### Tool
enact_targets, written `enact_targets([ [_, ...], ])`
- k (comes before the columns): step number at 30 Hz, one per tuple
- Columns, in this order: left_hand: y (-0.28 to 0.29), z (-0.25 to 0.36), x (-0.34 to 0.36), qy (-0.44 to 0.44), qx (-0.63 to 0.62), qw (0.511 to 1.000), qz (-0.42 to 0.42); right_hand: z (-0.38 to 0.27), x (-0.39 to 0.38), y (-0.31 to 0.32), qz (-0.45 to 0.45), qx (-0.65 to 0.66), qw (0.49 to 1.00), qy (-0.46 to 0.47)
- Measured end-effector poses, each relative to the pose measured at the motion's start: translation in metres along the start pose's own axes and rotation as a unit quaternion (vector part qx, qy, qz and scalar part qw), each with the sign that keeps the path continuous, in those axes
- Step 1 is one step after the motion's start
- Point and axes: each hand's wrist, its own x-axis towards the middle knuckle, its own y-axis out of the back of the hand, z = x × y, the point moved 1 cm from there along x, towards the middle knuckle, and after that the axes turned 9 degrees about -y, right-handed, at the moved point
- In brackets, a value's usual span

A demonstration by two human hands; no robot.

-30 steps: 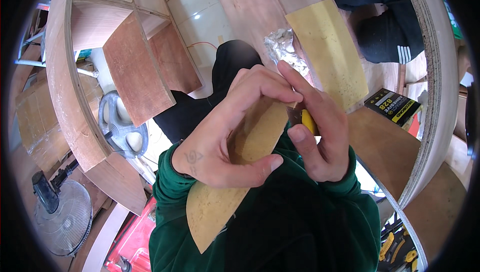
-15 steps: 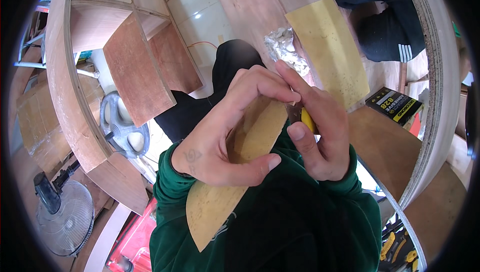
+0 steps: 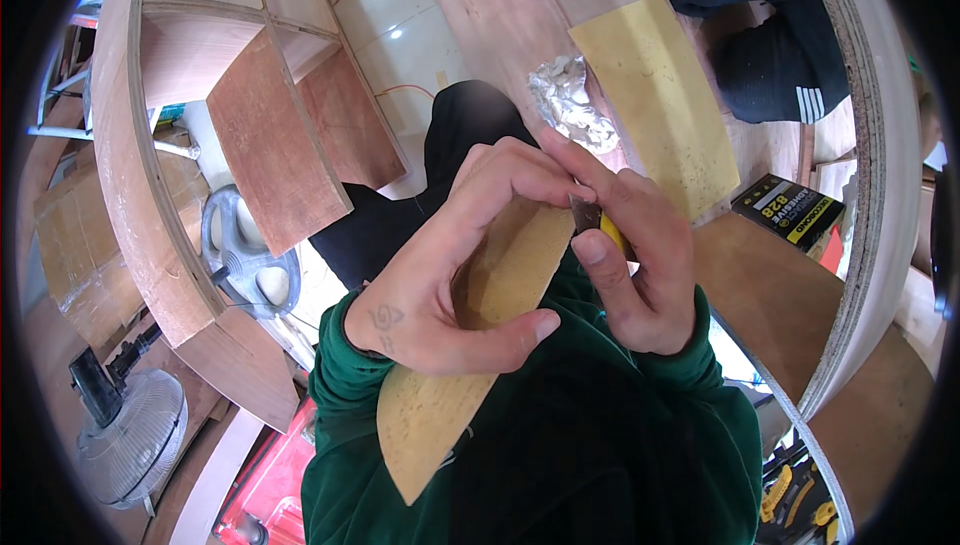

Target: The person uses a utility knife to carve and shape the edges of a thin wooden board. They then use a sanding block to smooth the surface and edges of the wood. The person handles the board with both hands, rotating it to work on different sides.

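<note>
1. Close before the green sweater (image 3: 690, 445), a tan pointed sheet (image 3: 515, 270) is held slantwise, lower tip hanging free.
2. Handling, as judged: light, thin, springy, liable to crease; best gripped across its broad middle, edges left free.
3. Left hand (image 3: 430, 280): back uppermost, fingers curled well round and thumb opposed, closed on the sheet.
4. Right hand (image 3: 650, 240): index finger reaching toward the left fingers; thumb and fingers pinch a yellow-handled knife (image 3: 612, 235). Blade lies at the sheet's upper end; contact cannot be confirmed.
5. Beyond: crumpled foil (image 3: 572, 105) beside a flat yellow sheet (image 3: 660, 105); farther right, 1 black-and-yellow box (image 3: 788, 212); at left, 1 fan (image 3: 130, 435).
</note>
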Motion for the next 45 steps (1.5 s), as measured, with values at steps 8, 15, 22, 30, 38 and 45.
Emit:
enact_targets([
  [8,-0.001,0.003,0.001,0.006,-0.029,1.000,-0.001,-0.008,-0.004,0.003,-0.011,0.015,1.000,0.001],
  [15,-0.001,0.001,0.000,-0.001,-0.005,1.000,0.006,-0.004,-0.002,0.000,-0.004,-0.015,1.000,0.002],
  [22,-0.001,0.000,0.000,0.005,-0.004,1.000,-0.002,-0.007,-0.003,0.005,-0.048,-0.010,0.998,-0.038],
  [30,0.001,-0.001,0.001,-0.004,-0.011,1.000,0.000,-0.003,-0.001,-0.002,0.007,-0.006,1.000,-0.005],
  [38,0.005,-0.002,0.003,0.011,-0.019,1.000,-0.014,-0.008,-0.009,-0.005,-0.012,0.039,0.998,-0.044],
  [45,0.003,-0.001,0.003,0.007,-0.085,0.996,0.007,-0.017,-0.009,-0.006,-0.031,0.058,0.996,-0.064],
])
